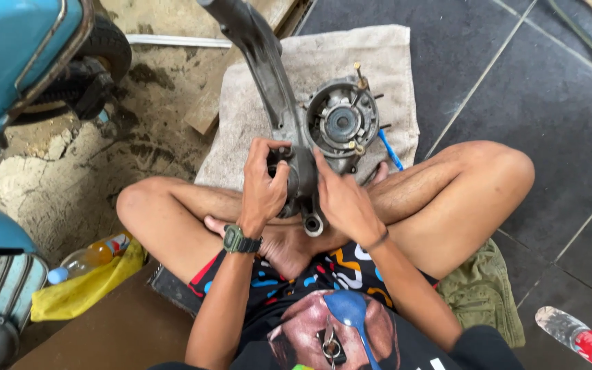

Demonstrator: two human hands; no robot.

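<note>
I sit cross-legged with a grey metal engine casing (pixel 340 123) lying on a beige towel (pixel 351 55) in front of my legs. A long dark arm of the casing (pixel 258 55) reaches away toward the top of the view. My left hand (pixel 263 183) wears a green wristwatch and grips the near left side of the casing, fingers curled around a round opening. Pressed against the near right side of the same casing is my right hand (pixel 340 199), thumb up along the metal. The round housing with several studs stays uncovered beyond my hands.
A blue scooter body (pixel 15 62) with its tyre (pixel 107 48) stands at left. A blue-handled tool (pixel 390 149) lies on the towel by my right knee. A bottle and yellow cloth (pixel 83 281) lie at lower left, a green cloth (pixel 484 291) and plastic bottle (pixel 580 339) at lower right.
</note>
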